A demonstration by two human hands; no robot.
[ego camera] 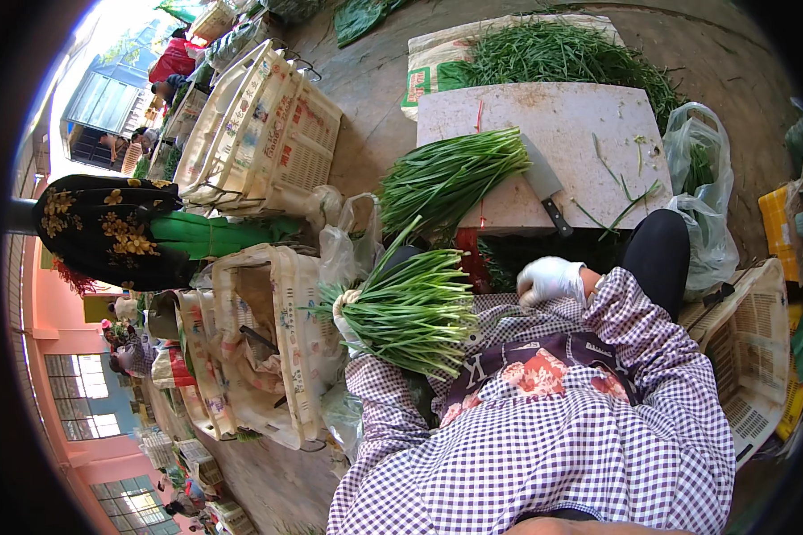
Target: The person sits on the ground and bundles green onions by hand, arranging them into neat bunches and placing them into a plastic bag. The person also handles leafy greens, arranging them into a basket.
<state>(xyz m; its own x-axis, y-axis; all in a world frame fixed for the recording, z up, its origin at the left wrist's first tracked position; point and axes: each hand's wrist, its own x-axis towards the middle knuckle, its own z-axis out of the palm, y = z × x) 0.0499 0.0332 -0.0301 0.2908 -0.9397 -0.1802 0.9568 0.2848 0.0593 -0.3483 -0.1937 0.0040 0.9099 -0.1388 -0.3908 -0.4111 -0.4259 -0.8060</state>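
My left hand (346, 313), in a whitish glove, is closed around a bunch of long green chive-like leaves (421, 307); the pale stem ends fan out to the right. My right hand (550, 279), in a white glove, is curled in above my lap, and nothing shows in it. Beyond it, a cleaver (542, 175) with a black handle lies on a pale, dirt-specked board (595, 127). A second bundle of the greens (455, 170) lies across the board's left edge. A red tie (480, 115) shows on the board above this bundle.
A heap of loose greens (562, 53) lies on a woven sack behind the board. White plastic crates (288, 348) stand at left, another (749, 361) at right. Clear plastic bags (699, 200) flank the board. Several people are in the far left background.
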